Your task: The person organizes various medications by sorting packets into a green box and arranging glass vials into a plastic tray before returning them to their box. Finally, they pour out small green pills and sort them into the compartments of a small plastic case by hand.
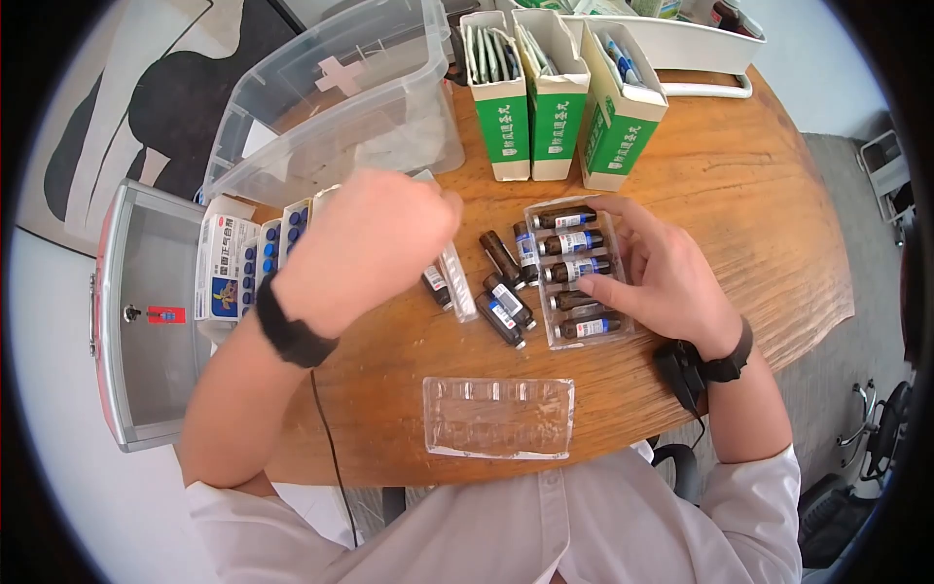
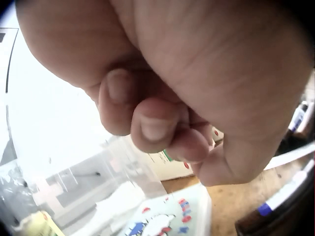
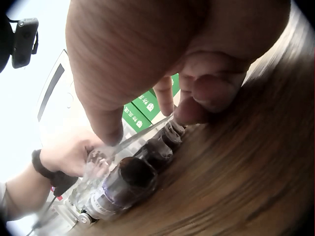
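My right hand (image 1: 676,282) grips a clear plastic tray (image 1: 628,333) of small brown glass vials (image 1: 574,270) by its right side, thumb lying over the vials and index finger at the far end. In the right wrist view the tray's vials (image 3: 135,174) lie close over the wood. My left hand (image 1: 375,248) hangs to the left with its fingers (image 2: 155,125) curled in, and nothing shows between them. Beneath it are a clear ridged plastic strip (image 1: 457,282) and a Hello Kitty case (image 2: 162,219), partly hidden in the head view. Several loose vials (image 1: 501,258) lie between the hands.
A bare plastic tray (image 1: 498,419) lies near the front edge. Green-and-white boxes (image 1: 555,127) of sachets stand at the back. A clear bin (image 1: 409,107), a box with blue-capped vials (image 1: 224,258) and a metal case (image 1: 161,311) are on the left.
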A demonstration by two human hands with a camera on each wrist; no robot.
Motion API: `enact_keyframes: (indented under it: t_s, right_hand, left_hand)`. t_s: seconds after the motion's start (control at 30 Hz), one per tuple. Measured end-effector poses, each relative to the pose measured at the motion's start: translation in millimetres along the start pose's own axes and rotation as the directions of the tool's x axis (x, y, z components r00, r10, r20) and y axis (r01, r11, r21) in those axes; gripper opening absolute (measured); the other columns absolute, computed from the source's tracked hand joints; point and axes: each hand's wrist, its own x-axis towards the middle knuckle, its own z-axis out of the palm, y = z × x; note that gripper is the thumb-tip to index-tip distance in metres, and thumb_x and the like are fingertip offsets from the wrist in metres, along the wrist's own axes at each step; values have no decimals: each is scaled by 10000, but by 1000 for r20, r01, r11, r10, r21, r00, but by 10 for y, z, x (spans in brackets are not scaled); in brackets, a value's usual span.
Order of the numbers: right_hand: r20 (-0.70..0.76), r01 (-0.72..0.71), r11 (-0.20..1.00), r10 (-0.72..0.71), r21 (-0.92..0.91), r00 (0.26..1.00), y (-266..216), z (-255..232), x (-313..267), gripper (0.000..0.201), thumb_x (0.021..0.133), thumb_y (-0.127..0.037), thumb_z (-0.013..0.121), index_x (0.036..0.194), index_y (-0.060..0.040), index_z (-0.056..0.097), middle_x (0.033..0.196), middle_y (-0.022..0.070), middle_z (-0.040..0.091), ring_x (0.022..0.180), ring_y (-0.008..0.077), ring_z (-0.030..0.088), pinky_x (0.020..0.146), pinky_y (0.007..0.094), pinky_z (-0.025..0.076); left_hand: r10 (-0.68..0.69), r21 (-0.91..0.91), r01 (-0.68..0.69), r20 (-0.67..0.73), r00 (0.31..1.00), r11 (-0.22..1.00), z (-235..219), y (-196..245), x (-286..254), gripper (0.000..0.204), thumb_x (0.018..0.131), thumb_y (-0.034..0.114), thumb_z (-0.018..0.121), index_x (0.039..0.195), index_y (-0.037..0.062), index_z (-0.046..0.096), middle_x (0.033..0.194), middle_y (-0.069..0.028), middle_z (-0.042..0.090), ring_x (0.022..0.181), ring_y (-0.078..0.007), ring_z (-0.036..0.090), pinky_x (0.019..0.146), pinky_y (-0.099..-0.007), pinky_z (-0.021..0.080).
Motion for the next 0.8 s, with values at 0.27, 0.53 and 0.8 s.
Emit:
enact_keyframes:
  t_s: [0.27, 0.53, 0.8]
  right_hand:
    - [-49, 146, 988, -149, -48, 988, 51, 27, -86, 913, 775, -365, 982, 1547, -88, 581, 1191, 197, 714, 953, 366, 722, 867, 438, 601]
    - [-63, 124, 989, -129, -77, 990, 36, 71, -64, 795, 828, -321, 944, 1517, -105, 612, 1074, 177, 726, 890, 352, 714, 836, 436, 596]
    - [-49, 77, 997, -76, 23, 996, 14, 37, -60, 774, 849, -301, 929, 1525, -105, 606, 999, 139, 696, 740, 260, 667, 716, 377, 568]
  left_hand:
    - [-478, -359, 483, 109, 871, 799, -541, 678, -783, 121, 798, 58, 751, 825, 72, 634, 657, -103, 602, 602, -313, 651, 575, -418, 501]
    - [-524, -554, 590, 295, 799, 587, -364, 1440, -1114, 185, 794, 66, 801, 812, 110, 622, 734, -59, 673, 629, -267, 684, 558, -388, 516]
    - [-80, -662, 69, 13, 997, 746, -147, 1372, -1083, 265, 791, 192, 922, 997, 111, 775, 1027, -36, 700, 928, -255, 674, 821, -419, 543]
